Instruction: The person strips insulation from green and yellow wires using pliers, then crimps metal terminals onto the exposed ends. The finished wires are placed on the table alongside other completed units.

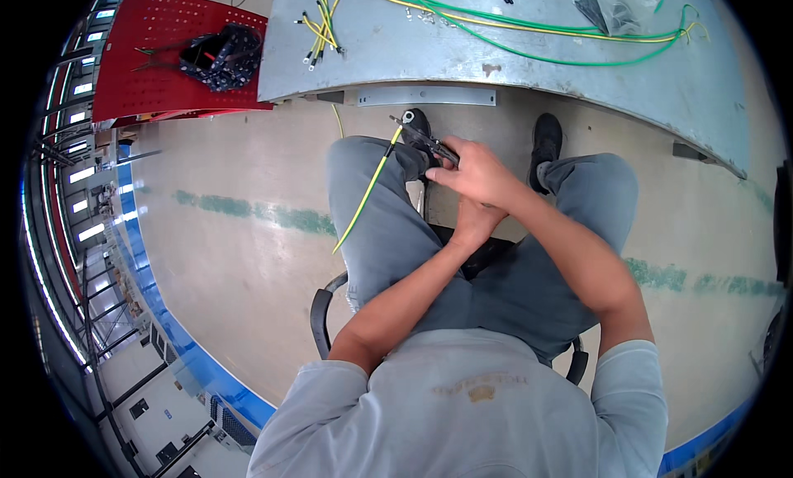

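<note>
I sit on a chair with both hands together over my lap. My right hand [477,174] lies on top and is closed around a dark plier-like hand tool [425,139]. The tool's jaws sit at the end of a short yellow-green wire [363,199], which hangs down to the left over my left thigh. My left hand [472,222] is mostly hidden under the right one; its fingers look closed, and what it holds cannot be seen.
A grey metal workbench [578,73] stands in front with long green and yellow cables [529,32], a bundle of cut yellow-green wires [322,28] and a clear plastic bag [624,7]. A red perforated board [149,73] with black parts lies to the left.
</note>
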{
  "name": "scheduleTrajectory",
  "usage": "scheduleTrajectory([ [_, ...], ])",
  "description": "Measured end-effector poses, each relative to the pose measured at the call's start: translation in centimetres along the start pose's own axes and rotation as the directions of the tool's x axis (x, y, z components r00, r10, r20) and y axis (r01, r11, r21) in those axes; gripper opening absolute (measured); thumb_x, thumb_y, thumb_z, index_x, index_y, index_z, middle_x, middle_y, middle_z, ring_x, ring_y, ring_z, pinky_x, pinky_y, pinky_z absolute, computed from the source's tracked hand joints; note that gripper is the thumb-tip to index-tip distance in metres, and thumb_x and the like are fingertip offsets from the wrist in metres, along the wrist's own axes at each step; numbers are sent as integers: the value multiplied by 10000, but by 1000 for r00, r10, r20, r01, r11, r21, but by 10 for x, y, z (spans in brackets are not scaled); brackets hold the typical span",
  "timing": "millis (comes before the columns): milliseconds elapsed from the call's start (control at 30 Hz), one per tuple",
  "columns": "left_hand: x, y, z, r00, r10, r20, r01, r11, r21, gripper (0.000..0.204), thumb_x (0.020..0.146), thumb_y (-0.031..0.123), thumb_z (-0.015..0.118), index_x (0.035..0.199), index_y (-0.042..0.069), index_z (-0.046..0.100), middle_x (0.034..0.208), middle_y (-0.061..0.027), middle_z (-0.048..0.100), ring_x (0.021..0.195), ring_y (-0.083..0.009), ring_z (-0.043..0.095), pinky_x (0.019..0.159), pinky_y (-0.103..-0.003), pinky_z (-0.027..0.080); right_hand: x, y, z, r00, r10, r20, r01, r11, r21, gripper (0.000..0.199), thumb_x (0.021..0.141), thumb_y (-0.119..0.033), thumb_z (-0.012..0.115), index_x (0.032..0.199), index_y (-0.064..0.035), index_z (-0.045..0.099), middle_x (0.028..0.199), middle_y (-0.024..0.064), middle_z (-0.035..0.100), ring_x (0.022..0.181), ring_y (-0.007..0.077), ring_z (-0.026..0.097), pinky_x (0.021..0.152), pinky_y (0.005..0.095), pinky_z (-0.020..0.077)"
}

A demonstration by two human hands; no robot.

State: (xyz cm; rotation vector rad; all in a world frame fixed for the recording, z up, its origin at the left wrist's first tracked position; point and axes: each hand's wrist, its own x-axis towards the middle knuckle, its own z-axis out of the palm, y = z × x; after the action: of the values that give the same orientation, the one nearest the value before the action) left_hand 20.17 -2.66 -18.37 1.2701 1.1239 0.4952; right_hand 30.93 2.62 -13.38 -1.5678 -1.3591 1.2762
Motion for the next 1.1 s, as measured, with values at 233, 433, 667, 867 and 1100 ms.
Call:
scheduleTrajectory([
  [233, 24, -55, 3, 973, 56, -222, -42, 997, 68, 286, 881, 133, 766, 1071, -65, 688, 965, -142, 745, 911, -198, 706, 764, -404, 553, 31, 11, 19, 992, 50, -118, -55, 998, -41, 375, 899, -284, 764, 1101, 26, 702, 907, 295, 709, 921, 498, 683, 820, 529, 541],
  [433, 20, -35, -31, 979, 19, -202, 21, 981, 192, 339, 856, 244, 798, 938, -75, 721, 814, -167, 747, 773, -218, 713, 691, -406, 546, 45, 12, 42, 992, 94, -85, -95, 995, -1, 357, 932, -312, 738, 1041, 27, 710, 910, 297, 707, 926, 513, 670, 829, 539, 535],
  [667, -21, 158, -106, 800, 597, -56, -403, 604, 688, 289, 959, 211, 750, 1077, -50, 710, 933, -147, 743, 819, -205, 693, 774, -395, 555, 32, 15, 9, 995, 16, -98, -14, 1000, 25, 334, 952, -318, 701, 1026, 7, 681, 923, 267, 706, 904, 473, 681, 799, 526, 530],
  [867, 1, 143, -155, 972, 199, -127, -96, 825, 557, 303, 1051, 261, 641, 1083, -34, 703, 755, -50, 616, 675, -141, 564, 638, -320, 470, 6, -20, -18, 995, 91, 50, -88, 994, -65, 350, 971, -338, 678, 1050, 3, 692, 937, 253, 706, 941, 458, 675, 843, 519, 531],
  [1100, 10, 147, -158, 983, 152, -106, -107, 933, 342, 341, 1113, 311, 555, 1114, 6, 708, 702, 69, 430, 629, -35, 358, 536, -242, 274, 9, 15, -38, 982, 186, 26, -162, 909, -385, 427, 960, -420, 693, 953, 3, 755, 888, 230, 722, 843, 427, 701, 751, 515, 534],
])
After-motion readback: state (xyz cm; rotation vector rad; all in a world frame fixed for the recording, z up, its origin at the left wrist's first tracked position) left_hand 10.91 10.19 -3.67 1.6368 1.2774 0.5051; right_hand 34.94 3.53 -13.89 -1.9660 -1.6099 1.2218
